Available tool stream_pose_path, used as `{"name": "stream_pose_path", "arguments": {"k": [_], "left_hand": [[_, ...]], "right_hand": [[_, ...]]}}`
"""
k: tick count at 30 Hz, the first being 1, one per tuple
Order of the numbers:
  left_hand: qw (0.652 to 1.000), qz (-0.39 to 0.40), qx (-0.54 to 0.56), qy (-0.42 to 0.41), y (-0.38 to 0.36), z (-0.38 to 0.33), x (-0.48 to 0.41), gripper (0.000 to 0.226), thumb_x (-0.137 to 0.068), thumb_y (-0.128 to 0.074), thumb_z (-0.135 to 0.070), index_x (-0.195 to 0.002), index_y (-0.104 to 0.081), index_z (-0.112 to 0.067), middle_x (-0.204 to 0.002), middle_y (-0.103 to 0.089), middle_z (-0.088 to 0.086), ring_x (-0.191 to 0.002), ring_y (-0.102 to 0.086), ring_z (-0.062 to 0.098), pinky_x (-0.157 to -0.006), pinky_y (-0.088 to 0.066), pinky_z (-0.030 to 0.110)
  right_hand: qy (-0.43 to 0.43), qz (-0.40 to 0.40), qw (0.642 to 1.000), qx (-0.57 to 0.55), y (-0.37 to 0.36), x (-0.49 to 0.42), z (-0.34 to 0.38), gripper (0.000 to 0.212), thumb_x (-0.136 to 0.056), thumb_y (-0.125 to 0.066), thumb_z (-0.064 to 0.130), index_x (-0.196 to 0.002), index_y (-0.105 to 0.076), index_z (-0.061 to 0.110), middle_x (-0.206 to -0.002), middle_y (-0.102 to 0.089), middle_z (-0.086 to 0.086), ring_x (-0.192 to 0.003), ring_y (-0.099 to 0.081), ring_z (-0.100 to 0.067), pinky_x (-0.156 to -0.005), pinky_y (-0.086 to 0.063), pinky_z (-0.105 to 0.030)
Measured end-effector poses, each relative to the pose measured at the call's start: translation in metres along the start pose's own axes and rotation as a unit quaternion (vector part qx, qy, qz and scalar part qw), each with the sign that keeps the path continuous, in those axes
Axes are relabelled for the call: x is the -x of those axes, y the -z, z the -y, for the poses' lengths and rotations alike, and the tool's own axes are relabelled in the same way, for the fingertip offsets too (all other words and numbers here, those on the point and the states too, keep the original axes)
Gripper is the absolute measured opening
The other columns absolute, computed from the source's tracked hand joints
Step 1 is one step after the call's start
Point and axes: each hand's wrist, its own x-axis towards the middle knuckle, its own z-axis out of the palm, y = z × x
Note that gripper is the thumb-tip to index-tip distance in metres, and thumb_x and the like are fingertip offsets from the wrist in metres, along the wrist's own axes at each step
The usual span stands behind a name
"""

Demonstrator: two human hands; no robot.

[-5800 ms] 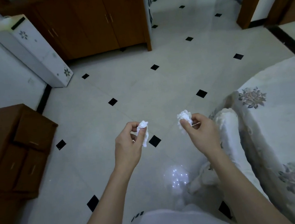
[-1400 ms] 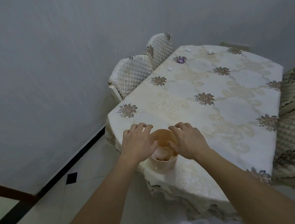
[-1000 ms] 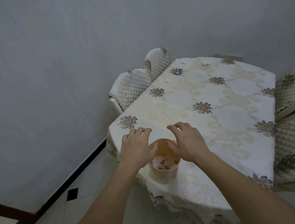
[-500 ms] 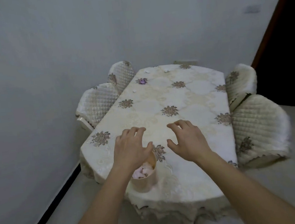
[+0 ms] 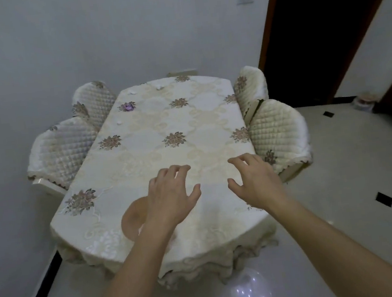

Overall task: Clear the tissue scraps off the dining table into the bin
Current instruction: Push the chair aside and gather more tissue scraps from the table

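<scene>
Grip released on left hand (image 5: 171, 197) and right hand (image 5: 255, 183); bin (image 5: 132, 219) contents seemingly hidden

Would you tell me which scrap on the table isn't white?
The purple scrap at the far left; the small scraps around it are white.

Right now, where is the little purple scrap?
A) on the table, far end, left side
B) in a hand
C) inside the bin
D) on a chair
A: the purple scrap lies on the table near its far left edge, away from the bin.
</scene>
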Motion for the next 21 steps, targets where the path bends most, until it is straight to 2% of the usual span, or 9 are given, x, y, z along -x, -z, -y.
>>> {"name": "stream_pose_path", "arguments": {"k": [9, 13, 21], "left_hand": [[0.99, 0.058, 0.035, -0.122, -0.049, -0.1, -0.047, 0.05, -0.086, -0.056, -0.05, -0.127, -0.058, -0.022, -0.122, -0.063, 0.001, -0.112, -0.055, 0.029, -0.084, -0.046, 0.044], [0.981, 0.059, 0.047, -0.177, -0.074, -0.16, -0.078, 0.051, -0.082, -0.052, -0.051, -0.122, -0.061, -0.019, -0.117, -0.065, 0.003, -0.106, -0.058, 0.03, -0.079, -0.047, 0.043], [0.965, 0.071, 0.062, -0.246, -0.141, -0.302, -0.167, 0.055, -0.084, -0.045, -0.054, -0.126, -0.058, -0.021, -0.12, -0.063, 0.002, -0.108, -0.055, 0.028, -0.083, -0.046, 0.041]], "right_hand": [[-0.147, -0.008, 0.989, -0.002, 0.019, 0.054, -0.099, 0.046, -0.086, -0.059, 0.041, -0.126, -0.057, 0.019, -0.123, -0.058, -0.005, -0.115, -0.049, -0.028, -0.091, -0.046, -0.045], [-0.204, -0.019, 0.979, 0.009, 0.029, 0.064, -0.157, 0.044, -0.086, -0.058, 0.041, -0.124, -0.057, 0.02, -0.122, -0.058, -0.005, -0.116, -0.049, -0.028, -0.09, -0.045, -0.043], [-0.26, -0.031, 0.965, 0.018, 0.044, 0.055, -0.316, 0.05, -0.085, -0.058, 0.041, -0.13, -0.055, 0.019, -0.125, -0.057, -0.006, -0.119, -0.048, -0.027, -0.096, -0.041, -0.042]]}}
